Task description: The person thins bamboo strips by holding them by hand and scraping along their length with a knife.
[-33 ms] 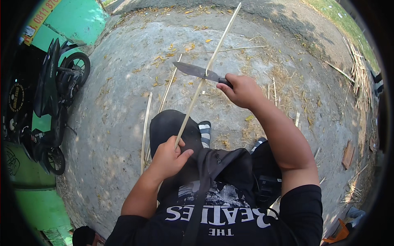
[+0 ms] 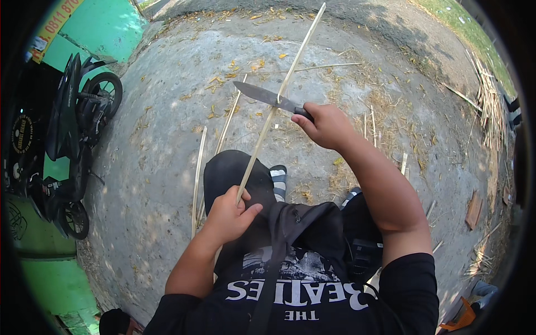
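A long, thin pale strip of bamboo (image 2: 260, 142) slants up and away from my left knee. My left hand (image 2: 228, 215) is closed round its near end, thumb to the right. My right hand (image 2: 328, 127) grips the dark handle of a large knife (image 2: 254, 92), its broad grey blade pointing left. Partway along the strip the blade crosses and touches it; how deep the edge sits I cannot tell. Past the blade, the strip's far part runs on toward the top. Two more pale strips (image 2: 199, 173) lie on the ground left of my knee.
Thin sticks and dry leaves are scattered over the concrete ground (image 2: 151, 151). A heap of split strips (image 2: 494, 106) lies at the far right, above a brown block (image 2: 474, 210). A black motorcycle (image 2: 70, 117) stands at the left by a green wall (image 2: 120, 33).
The knife and my right hand have shifted slightly left. The strip's far end has tipped a little left with them. My left hand keeps its grip.
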A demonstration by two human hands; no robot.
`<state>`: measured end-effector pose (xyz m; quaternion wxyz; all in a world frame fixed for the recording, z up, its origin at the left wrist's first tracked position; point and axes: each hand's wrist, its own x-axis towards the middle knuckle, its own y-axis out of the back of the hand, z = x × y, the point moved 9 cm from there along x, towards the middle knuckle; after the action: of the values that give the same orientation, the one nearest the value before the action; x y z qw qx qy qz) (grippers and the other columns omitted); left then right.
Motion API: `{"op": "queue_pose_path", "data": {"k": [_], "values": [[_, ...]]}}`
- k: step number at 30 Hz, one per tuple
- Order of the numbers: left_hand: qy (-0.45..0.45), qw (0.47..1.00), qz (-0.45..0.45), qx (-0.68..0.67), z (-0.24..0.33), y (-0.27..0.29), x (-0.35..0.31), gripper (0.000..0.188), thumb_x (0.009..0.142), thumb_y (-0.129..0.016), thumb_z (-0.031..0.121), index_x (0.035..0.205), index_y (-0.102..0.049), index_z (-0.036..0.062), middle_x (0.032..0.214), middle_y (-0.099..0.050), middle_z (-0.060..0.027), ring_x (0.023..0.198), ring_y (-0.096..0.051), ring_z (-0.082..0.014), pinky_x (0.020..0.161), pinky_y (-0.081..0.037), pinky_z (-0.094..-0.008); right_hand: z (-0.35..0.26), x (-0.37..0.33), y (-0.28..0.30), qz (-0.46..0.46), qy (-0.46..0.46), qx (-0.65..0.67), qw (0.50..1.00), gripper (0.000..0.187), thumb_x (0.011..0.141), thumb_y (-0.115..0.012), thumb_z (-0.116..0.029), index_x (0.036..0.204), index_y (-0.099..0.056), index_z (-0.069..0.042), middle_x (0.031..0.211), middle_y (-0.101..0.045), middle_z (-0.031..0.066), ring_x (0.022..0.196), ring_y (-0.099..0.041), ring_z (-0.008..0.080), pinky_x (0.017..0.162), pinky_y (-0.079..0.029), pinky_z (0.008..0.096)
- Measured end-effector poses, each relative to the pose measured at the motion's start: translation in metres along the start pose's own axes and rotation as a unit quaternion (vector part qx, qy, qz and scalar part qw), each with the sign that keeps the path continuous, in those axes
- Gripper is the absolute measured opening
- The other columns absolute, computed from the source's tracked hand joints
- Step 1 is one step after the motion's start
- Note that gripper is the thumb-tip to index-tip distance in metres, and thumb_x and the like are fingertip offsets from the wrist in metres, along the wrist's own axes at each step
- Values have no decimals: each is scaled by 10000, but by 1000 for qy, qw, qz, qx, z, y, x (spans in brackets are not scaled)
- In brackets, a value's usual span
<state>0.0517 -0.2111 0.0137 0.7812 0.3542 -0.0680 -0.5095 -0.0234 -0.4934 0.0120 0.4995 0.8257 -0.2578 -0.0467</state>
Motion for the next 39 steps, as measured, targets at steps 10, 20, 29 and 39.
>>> {"op": "queue_pose_path", "data": {"k": [10, 20, 29, 39], "values": [[15, 1000, -10, -19, -2, 2, -2, 352, 889, -813, 206, 1013, -548, 10, 614, -389, 42, 576, -374, -65, 544, -351, -274, -23, -10, -8, -58, 52, -10, 997, 539, 974, -571, -606, 919, -643, -75, 721, -661, 181, 761, -672, 425, 666, -510, 525], [23, 999, -17, -39, -4, -8, -4, 361, 900, -812, 226, 1026, -548, 15, 626, -396, 49, 585, -365, -52, 543, -342, -270, -27, -14, -30, -169, 25, 201, 965, 511, 989, -606, -528, 849, -601, -36, 669, -601, 211, 668, -611, 451, 618, -468, 507], [42, 997, -43, -45, 8, -19, -15, 317, 930, -778, 182, 1075, -551, 14, 649, -410, 74, 593, -368, -29, 543, -327, -230, 6, -1, -13, -63, -54, 13, 996, 518, 981, -584, -569, 901, -640, -60, 723, -653, 189, 755, -660, 431, 671, -502, 520], [122, 951, -109, -264, -10, -35, -29, 288, 990, -716, 202, 1143, -537, 36, 734, -463, 93, 629, -402, 4, 559, -324, -188, -47, -20, -7, -100, 148, 18, 984, 513, 968, -591, -583, 896, -645, -78, 738, -666, 182, 750, -669, 429, 676, -516, 530]]}}
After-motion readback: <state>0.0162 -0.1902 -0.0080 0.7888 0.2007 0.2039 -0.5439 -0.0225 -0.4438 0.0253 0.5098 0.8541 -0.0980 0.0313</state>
